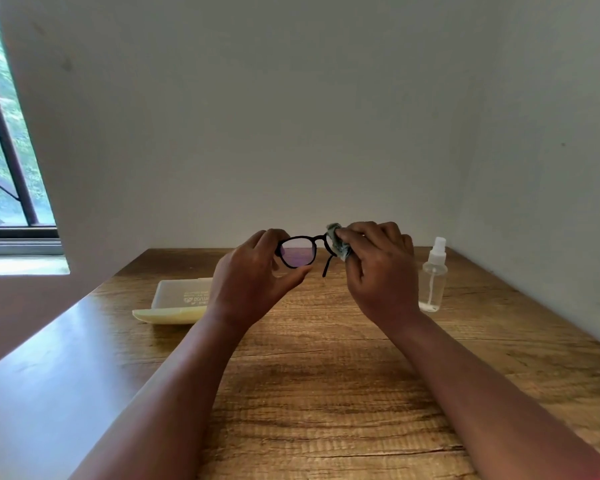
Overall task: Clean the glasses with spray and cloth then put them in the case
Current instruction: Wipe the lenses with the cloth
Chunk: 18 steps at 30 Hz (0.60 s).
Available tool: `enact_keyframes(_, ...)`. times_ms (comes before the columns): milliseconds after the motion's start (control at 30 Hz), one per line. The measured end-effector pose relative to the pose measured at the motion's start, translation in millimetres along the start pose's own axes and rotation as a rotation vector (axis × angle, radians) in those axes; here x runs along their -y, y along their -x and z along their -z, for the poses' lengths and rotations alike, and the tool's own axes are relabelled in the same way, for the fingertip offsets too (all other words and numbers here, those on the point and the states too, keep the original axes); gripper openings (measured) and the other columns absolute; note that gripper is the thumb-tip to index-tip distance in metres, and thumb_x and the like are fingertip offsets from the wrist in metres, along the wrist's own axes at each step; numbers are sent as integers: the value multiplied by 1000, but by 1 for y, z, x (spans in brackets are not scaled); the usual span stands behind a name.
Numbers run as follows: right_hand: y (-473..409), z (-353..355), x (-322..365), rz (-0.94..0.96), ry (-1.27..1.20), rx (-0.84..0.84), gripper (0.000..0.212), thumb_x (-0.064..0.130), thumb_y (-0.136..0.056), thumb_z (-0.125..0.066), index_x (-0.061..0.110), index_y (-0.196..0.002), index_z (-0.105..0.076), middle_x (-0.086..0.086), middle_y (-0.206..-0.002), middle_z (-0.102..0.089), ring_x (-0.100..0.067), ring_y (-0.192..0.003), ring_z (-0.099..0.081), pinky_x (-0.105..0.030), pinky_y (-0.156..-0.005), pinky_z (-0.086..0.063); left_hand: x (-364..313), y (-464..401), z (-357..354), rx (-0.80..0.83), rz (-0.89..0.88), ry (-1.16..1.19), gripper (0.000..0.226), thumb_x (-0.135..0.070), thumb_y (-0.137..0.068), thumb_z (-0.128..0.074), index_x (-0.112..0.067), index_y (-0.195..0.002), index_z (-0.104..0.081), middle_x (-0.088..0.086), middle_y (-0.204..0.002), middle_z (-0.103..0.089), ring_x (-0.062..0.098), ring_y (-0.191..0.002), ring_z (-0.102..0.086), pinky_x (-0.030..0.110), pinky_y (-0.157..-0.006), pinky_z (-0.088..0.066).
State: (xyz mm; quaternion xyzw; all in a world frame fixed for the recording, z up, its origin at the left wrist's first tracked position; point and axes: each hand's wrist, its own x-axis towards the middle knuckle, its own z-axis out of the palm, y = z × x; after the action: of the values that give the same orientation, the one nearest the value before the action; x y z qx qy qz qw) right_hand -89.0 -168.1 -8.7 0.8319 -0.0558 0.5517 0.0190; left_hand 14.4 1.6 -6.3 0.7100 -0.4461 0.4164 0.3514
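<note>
Both hands are holding the black round-rimmed plastic glasses (303, 252) up above the wooden table (326, 375). Left hand (253, 277) is pinching the outer rim; right hand (378, 271) is pressing a crumpled grey-green cloth (336, 240) over the other lens. Clear plastic spray bottle (433, 275) is standing right of the glasses, open cream case (177, 301) lying left. Risk: hard rubbing twisting the bridge, or a loosening pinch dropping the frame.

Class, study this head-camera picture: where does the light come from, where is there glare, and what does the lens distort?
Head view: daylight enters through the barred window at the left; pale glare washes out the brown wooden table along its left edge; the wide-angle lens tilts the window bars and white walls; the visible lens of the black-framed glasses shows a purple tint; the clear plastic spray bottle looks slightly soft.
</note>
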Motion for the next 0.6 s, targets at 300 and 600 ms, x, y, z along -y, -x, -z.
enact_keyframes(300, 1, 3, 25, 256, -14, 15, 32, 12, -90, -58, 15, -120, -68, 1, -113, -67, -20, -101, -58, -34, -81, -38, -6, 0, -1, 30, -22, 19, 43, -47, -77, -75, -17, -107, -65, -7, -92, -69, 10, -69, -67, 29, -53, -53)
enact_keyframes(600, 0, 2, 24, 467, -79, 38, 21, 9, -88, -60, 14, -102, -74, 3, -111, -70, -22, -98, -55, -41, -78, -46, -3, -1, 1, 21, -35, -11, 45, -41, -71, -70, -14, -107, -65, -1, -92, -70, 21, -70, -69, 29, -53, -51)
